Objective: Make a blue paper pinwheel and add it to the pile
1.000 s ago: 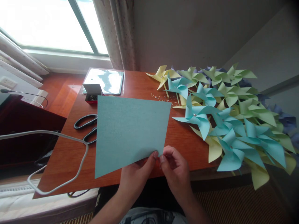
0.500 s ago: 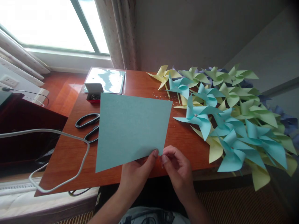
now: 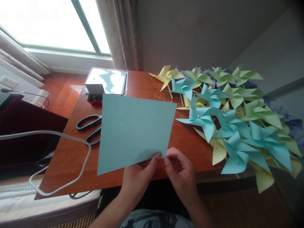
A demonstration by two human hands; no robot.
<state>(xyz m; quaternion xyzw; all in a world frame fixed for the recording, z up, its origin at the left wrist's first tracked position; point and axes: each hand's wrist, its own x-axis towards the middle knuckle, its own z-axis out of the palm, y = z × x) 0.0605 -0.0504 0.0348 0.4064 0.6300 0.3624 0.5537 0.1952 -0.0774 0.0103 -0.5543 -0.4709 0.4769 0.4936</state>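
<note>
Teal paper, a single flat sheet [image 3: 133, 129], was what you held above the reddish wooden surface [image 3: 68, 158], tilted so its near left corner dipped toward you. Your left hand [image 3: 140, 177] had its grip pinching the sheet at the near right corner, thumb on top, thumbnail showing at the paper's edge. Your right hand [image 3: 179, 171] sat just beside it, fingers curled inward with the thumb tip meeting that same corner; whether that grip truly closed on the paper or only touched it, I could not tell. Left of the sheet, black-handled scissors [image 3: 89, 128] lay on the surface, partly hidden under the paper's left edge. Farther off, a small open box [image 3: 94, 93] stood near the sheet's far left corner, with a glossy plastic-wrapped pack [image 3: 110, 80] just behind it. A white cable [image 3: 71, 141] looped across the left part of the surface. On the right, a heap of finished paper pinwheels [image 3: 228, 120] in teal, yellow, green and purple spread from the far edge to the near right corner, well apart from your hands. Tiny specks [image 3: 163, 97] lay scattered near the far pinwheels.
</note>
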